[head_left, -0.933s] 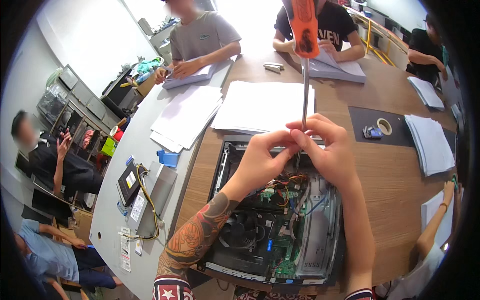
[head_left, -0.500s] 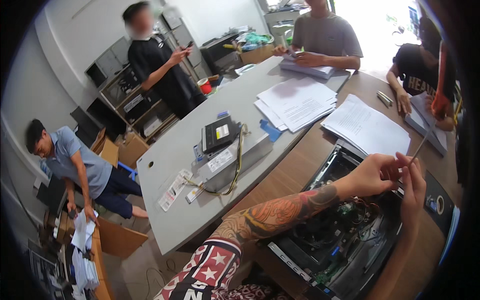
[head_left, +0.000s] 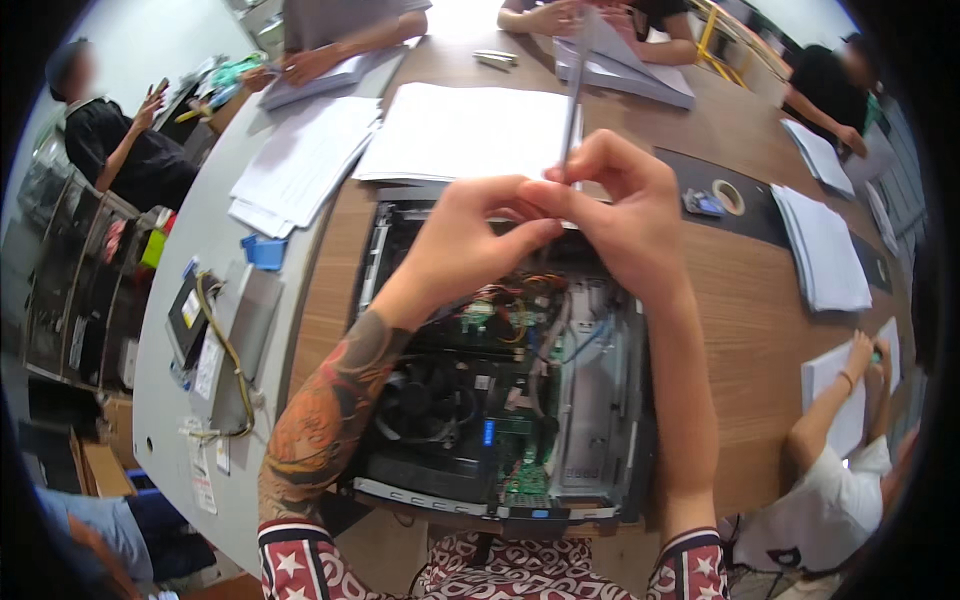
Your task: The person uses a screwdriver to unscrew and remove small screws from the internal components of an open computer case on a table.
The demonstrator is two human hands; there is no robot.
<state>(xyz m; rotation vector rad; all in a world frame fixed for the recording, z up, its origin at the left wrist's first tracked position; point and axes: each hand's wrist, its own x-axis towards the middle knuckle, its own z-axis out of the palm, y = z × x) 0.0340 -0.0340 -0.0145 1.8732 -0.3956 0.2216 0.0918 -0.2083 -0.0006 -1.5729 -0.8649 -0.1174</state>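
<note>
The right hand point(head_left: 630, 215) pinches a slim metal shaft point(head_left: 575, 110), near upright above the open computer case point(head_left: 420, 496) on the worktop point(head_left: 745, 350); the left hand point(head_left: 475, 225) curls beside it, its grip unclear. The shaft looks stiff, smooth and probably slippery, best steadied between 2 fingertips, clear of the fragile-looking circuit board point(head_left: 520, 470).

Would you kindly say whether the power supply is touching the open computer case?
Apart: the head view shows wooden tabletop between the power supply and the open computer case.
</note>
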